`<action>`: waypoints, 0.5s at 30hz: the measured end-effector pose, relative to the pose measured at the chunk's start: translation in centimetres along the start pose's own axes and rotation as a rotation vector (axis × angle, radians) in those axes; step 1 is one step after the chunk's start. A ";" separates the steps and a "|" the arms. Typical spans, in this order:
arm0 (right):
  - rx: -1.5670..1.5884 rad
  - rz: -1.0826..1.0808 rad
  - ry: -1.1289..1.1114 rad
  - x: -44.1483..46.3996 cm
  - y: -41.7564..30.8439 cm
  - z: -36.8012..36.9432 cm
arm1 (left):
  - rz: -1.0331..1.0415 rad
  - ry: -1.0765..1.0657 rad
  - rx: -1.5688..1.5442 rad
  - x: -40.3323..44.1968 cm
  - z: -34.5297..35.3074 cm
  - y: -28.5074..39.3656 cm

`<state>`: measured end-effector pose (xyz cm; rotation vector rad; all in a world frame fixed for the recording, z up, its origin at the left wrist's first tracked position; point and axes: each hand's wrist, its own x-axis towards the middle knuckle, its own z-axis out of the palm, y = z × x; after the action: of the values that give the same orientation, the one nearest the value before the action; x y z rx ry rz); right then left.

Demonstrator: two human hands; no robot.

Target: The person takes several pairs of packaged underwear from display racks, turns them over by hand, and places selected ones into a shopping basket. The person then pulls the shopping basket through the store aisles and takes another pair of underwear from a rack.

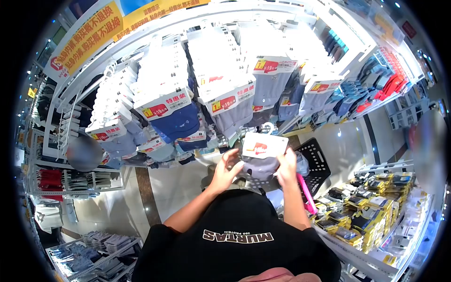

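My right hand (286, 170) grips the right edge of a pack of grey underpants (261, 167) in front of my chest. A white card with a red and yellow price label (260, 149) covers the top of the pack, and a white hook sticks up above it. At the pack's left side is my left hand (227, 172), its thumb and fingers apart and curved; whether a fingertip touches the pack is hard to see. Just beyond my right hand is a black shopping basket (315, 161) with a pink handle (307, 194) and a pale bundle inside.
Ahead, a white rack holds rows of carded underpants (174, 121) in blue and grey. A bin of yellow-packaged goods (371, 211) stands at the right. Shelves with folded items (101, 254) are at lower left. A yellow sign (94, 35) hangs at upper left above the tiled floor (110, 211).
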<state>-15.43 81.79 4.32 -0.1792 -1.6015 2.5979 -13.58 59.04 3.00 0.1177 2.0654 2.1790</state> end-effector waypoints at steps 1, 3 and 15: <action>0.087 0.081 0.039 -1.2 1.6 0.4 | 0.047 0.021 0.115 0.2 -0.1 -0.9; 0.131 0.211 0.080 -3.2 4.4 0.4 | -0.122 -0.145 -0.033 0.5 -0.2 0.0; -0.385 0.035 0.063 -4.4 5.0 1.9 | -0.382 0.003 -0.140 -0.9 1.6 -2.4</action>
<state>-11.44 77.33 0.91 -0.3113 -2.0736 2.2533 -12.34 60.55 0.71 -0.2726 1.7528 2.0709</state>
